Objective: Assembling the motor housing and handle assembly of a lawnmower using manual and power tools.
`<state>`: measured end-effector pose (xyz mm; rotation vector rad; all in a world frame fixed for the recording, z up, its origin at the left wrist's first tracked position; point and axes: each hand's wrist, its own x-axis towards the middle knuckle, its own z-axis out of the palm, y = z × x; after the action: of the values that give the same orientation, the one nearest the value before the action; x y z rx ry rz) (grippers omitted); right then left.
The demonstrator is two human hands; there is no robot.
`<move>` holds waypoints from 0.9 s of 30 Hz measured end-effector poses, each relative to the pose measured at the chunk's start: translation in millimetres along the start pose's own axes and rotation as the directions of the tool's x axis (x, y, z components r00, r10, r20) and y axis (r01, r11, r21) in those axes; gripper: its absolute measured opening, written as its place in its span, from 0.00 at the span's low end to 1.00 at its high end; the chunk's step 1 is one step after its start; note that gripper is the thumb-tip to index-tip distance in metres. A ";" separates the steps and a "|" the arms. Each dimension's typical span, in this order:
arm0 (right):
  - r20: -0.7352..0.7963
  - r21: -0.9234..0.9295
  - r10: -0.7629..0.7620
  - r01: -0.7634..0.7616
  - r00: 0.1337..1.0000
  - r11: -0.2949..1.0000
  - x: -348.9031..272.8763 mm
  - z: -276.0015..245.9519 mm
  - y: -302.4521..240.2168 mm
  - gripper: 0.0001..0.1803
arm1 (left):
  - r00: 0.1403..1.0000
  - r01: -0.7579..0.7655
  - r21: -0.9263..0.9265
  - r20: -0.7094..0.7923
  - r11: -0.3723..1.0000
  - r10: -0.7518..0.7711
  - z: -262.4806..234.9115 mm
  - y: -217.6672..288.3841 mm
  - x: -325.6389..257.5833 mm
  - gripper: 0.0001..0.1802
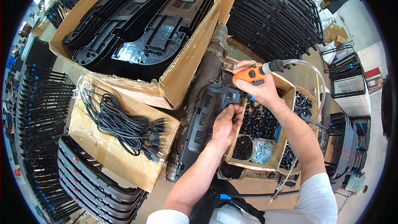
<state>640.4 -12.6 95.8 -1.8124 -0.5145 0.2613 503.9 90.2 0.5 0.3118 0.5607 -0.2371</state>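
Note:
A long black plastic housing with vent slots (207,108) lies in front of me on a worn dark support. My left hand (226,126) is closed at the housing's right edge, thumb on top and fingers curled beneath; whether a small part is also in them is hidden. My right hand (263,89) grips an orange pneumatic screwdriver (251,75), held over the far end of the housing. From the tool's black rear fitting a clear hose (317,72) curves off to the right. The tool's tip is hidden behind my fingers and the housing.
Right of the housing, a cardboard parts box (296,116) holds small black parts, dark screws (242,147) and silver screws (263,151). Bundled black power cords (120,120) lie on cardboard at left. Behind them stands a carton (178,85) of black covers. Black tube frames (273,16) are stacked beyond.

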 end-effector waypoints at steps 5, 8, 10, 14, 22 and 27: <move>0.061 0.060 0.040 -0.044 0.997 0.997 8.8 16.0 2.3 0.26 | 0.999 -0.032 0.069 0.046 0.997 0.029 -32.9 1.6 -10.4 0.16; 0.082 0.013 0.064 -0.066 0.995 0.998 13.1 16.2 0.0 0.22 | 1.000 -0.015 0.096 -0.004 0.995 0.015 -28.2 2.6 -18.5 0.17; 0.121 -0.096 -0.006 0.017 0.993 0.995 16.9 15.4 3.5 0.19 | 0.997 -0.033 0.120 -0.069 0.992 0.041 -19.1 5.2 -27.4 0.16; 0.135 -0.062 0.040 -0.032 0.990 0.998 17.3 19.9 -2.0 0.16 | 0.995 -0.013 0.130 -0.096 0.991 0.025 -25.0 9.5 -33.0 0.15; 0.153 -0.105 0.036 -0.020 0.988 0.994 16.4 18.5 0.3 0.17 | 0.996 -0.027 0.094 -0.079 0.995 0.035 -30.9 14.3 -33.2 0.15; 0.150 -0.103 0.036 -0.020 0.988 0.994 17.7 18.0 9.4 0.19 | 0.993 -0.001 -0.013 -0.118 1.000 -0.001 -32.5 15.8 -24.1 0.14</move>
<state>650.3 9.0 82.9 -1.9090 -0.6185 0.4006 473.2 119.5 -8.7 0.3149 0.6784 -0.2162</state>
